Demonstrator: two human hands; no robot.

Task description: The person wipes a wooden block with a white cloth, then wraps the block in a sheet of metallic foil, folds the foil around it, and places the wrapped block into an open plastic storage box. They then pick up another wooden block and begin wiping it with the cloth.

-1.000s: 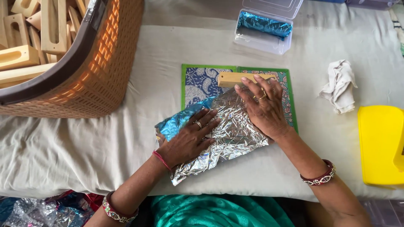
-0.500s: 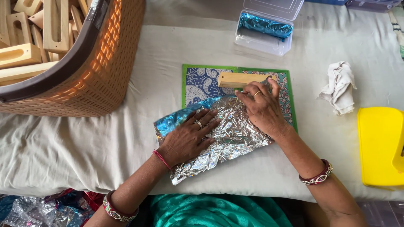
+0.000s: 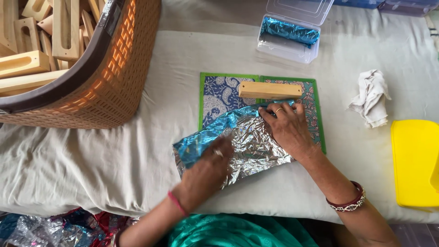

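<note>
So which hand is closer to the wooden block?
Right. The right hand presses the foil sheet just below the wooden block; the left hand is farther down the foil.

— How's the light here?

— Soft and even, daylight-like, with no hard shadows on the pale cloth (image 3: pixel 114 164). The orange basket (image 3: pixel 114 68) glows where light passes through its lattice wall.

— Any glare?

— Small glints on the crinkled foil sheet (image 3: pixel 249 146) and a sheen on the clear plastic box (image 3: pixel 292 43).

— Is it sharp?

— Mostly. The left hand (image 3: pixel 208 171) is smeared by motion blur; the right hand (image 3: pixel 288 130) is crisp. The bottom corners are darker, and the basket bulges slightly towards the frame's edge
</note>
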